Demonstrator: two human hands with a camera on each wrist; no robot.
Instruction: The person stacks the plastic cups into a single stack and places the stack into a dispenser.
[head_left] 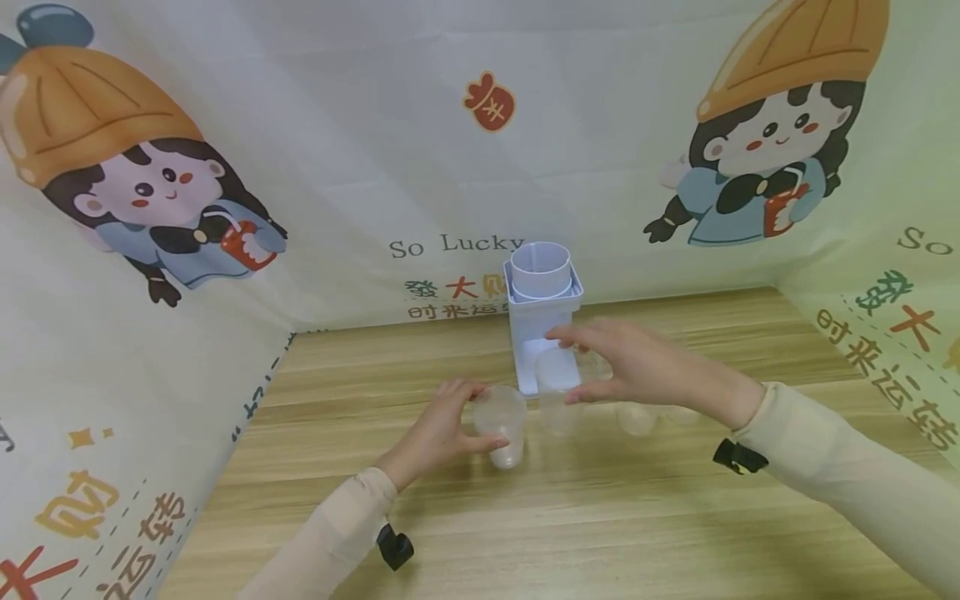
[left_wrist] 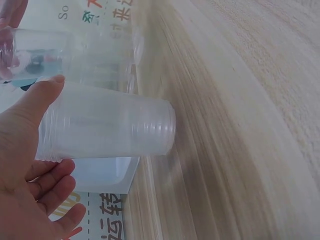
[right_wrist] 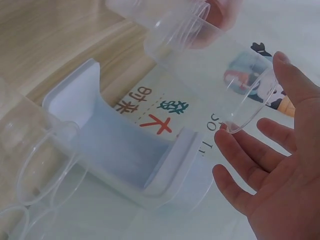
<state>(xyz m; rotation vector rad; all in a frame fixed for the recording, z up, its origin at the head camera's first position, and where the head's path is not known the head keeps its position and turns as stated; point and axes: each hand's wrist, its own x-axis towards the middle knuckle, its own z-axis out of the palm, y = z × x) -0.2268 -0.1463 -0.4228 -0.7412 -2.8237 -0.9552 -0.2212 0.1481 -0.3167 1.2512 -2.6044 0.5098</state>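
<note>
My left hand holds a stack of nested clear plastic cups upright, low over the wood-grain table. In the left wrist view, the thumb lies along one side of the cup stack and the fingers are at the other side, near the ribbed rims. My right hand pinches a single clear cup by its rim between thumb and fingers. In the right wrist view this cup hangs bottom-down beside the stack, close to the left hand.
Behind the hands stands a pale lavender plastic holder with a round tube on top, against the printed backdrop. More clear cups stand to its right, partly under my right forearm. The wood-grain table extends toward me.
</note>
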